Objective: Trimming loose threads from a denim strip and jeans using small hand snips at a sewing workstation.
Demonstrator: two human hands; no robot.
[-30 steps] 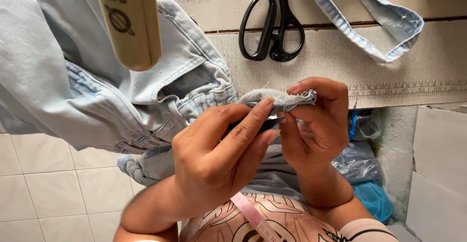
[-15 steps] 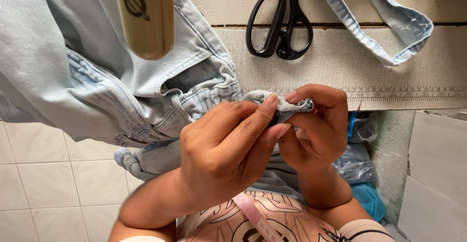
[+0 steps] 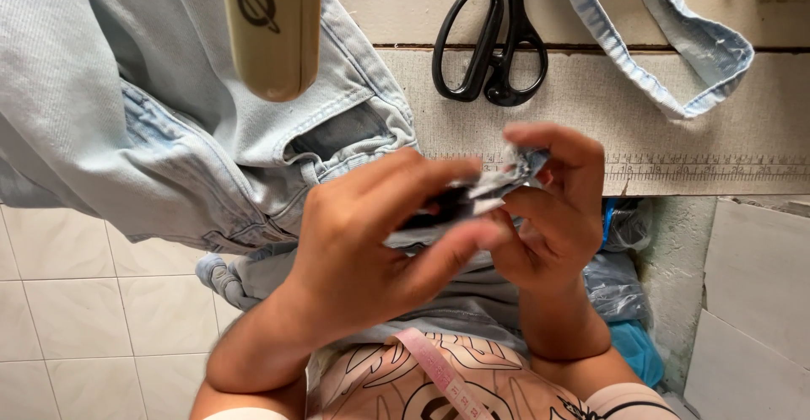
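Head view looks straight down on two bare hands working a small bunched piece of pale denim (image 3: 498, 185) in front of the person's chest. Compared with half a second ago, the hands sit a little lower and further from the table edge, and the fabric looks more crumpled and blurred, with a dark patch now showing between the fingers. The scissors and the loose strip lie where they did.

The left hand (image 3: 371, 251) comes in from the lower left, its fingers pressed together along the front of the fabric, thumb underneath, pinching the near end. The right hand (image 3: 561, 209) curls over from the right, its fingertips closed on the far end of the same piece. So the fabric runs between the two grips, touching both, held off the table and just below its edge.

Light blue jeans (image 3: 169, 108) hang off the table (image 3: 726, 142) to the left, their waistband just beside the left hand. Black scissors (image 3: 494, 40) lie shut on the table beyond the hands, well apart from them. A loose denim strip (image 3: 675, 49) loops at the upper right. A cream-coloured tool (image 3: 270, 24) juts in from the top. A pink tape measure (image 3: 439, 374) lies across the person's patterned shirt.
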